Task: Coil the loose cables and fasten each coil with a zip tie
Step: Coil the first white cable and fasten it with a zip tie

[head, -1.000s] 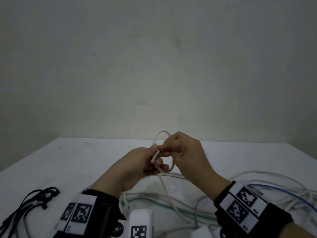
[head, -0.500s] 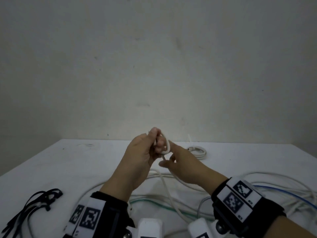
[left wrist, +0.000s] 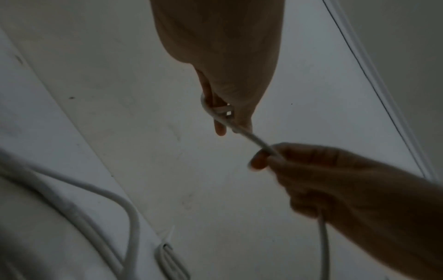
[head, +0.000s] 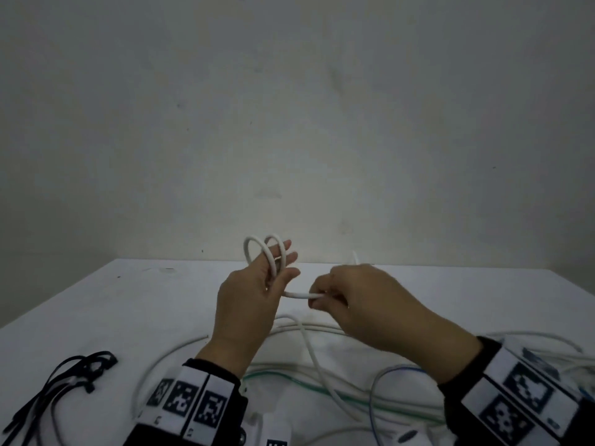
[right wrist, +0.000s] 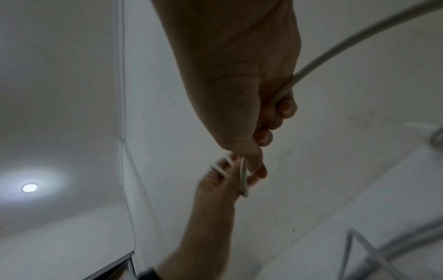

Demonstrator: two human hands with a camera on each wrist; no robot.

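Note:
A white cable is wound into two small loops over my left hand's raised fingers. My left hand pinches them above the white table. A short straight stretch of the cable runs right into my right hand, whose curled fingers grip it. From there the cable drops to the table. In the left wrist view the cable spans from my left hand to my right hand. The right wrist view has my right hand gripping it just short of the loops.
A bundle of black zip ties lies at the near left of the table. Loose white, green and blue cables sprawl across the near and right side. A plain wall stands behind the table's far edge.
My hands were together at the cable and have parted. The right hand has slid rightward along the cable, and two loops now sit over my left fingers.

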